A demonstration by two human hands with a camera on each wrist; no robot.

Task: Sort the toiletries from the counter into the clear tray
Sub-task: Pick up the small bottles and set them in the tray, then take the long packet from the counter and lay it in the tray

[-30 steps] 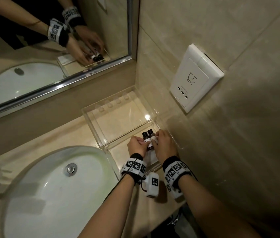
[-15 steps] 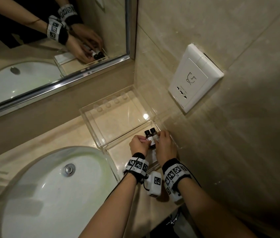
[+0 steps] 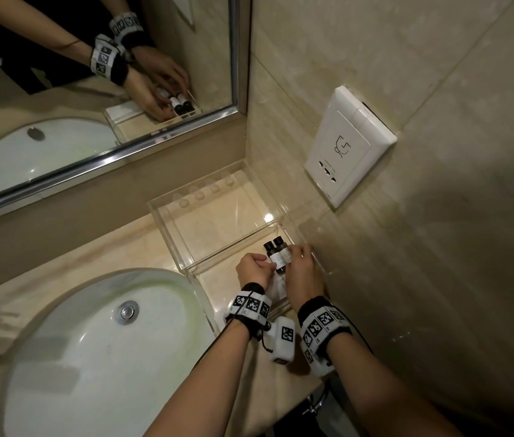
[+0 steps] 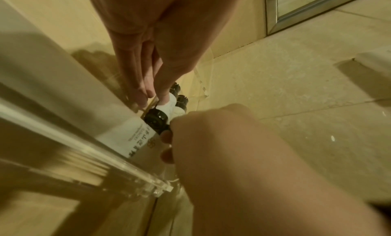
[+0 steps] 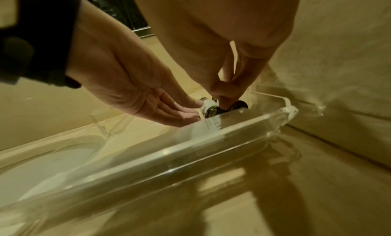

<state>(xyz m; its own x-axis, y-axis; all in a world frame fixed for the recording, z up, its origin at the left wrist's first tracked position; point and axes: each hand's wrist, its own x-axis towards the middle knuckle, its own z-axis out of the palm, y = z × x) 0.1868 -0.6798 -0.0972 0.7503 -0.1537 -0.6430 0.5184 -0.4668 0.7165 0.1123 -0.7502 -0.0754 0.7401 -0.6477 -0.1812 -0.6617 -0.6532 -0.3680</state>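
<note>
The wall plate [image 3: 348, 151] carries a line drawing of a face in profile above a row of tiny print, too small to read. The wrist bands [image 3: 251, 305] bear black-and-white square code markers. The white box [image 4: 135, 139] in the tray shows dark lettering and a gold emblem, blurred past reading. The bottle labels [image 3: 281, 257] are unreadable.

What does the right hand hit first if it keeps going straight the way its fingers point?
The right hand already touches the two dark bottles lying in the clear tray. Pushed on, it likely meets the tray's clear divider wall past the caps; depth is unclear.
</note>
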